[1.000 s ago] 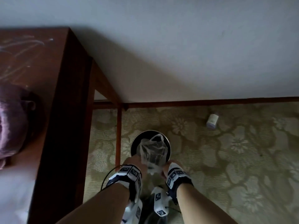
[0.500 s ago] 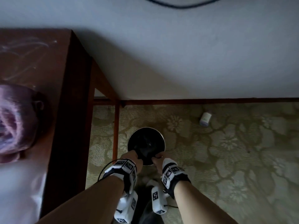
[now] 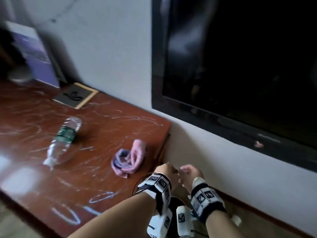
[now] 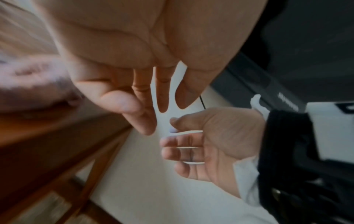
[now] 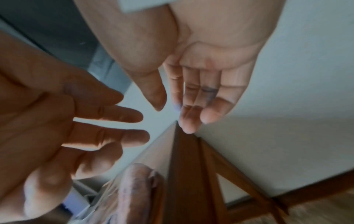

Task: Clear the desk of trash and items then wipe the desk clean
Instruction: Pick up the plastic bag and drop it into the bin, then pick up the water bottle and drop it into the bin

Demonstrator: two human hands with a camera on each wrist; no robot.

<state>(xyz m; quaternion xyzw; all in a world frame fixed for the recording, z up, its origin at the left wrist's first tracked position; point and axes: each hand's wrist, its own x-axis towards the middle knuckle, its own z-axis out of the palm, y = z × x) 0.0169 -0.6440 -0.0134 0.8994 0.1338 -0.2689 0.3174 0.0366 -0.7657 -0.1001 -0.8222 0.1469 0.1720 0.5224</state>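
Observation:
A brown wooden desk (image 3: 96, 169), streaked with chalky marks, fills the left of the head view. On it lie a clear plastic bottle (image 3: 63, 138) on its side and a crumpled pink and purple cloth (image 3: 129, 158) near the right end. My left hand (image 3: 167, 174) and right hand (image 3: 189, 176) hover side by side just past the desk's right end, both empty with fingers loosely spread. The wrist views show the left hand (image 4: 145, 97) and the right hand (image 5: 184, 97) with nothing in them. The cloth (image 5: 136, 191) shows blurred below.
A black framed slate (image 3: 76, 95) lies at the desk's back by the white wall. A purple and white box (image 3: 34, 52) stands behind it at the far left. A dark television (image 3: 240, 69) hangs on the wall to the right. Patterned carpet lies below.
The view swung up from the black bin on the floor to the desk top. Both hands let go of the clear plastic bag at the bin and rose empty beside the desk.

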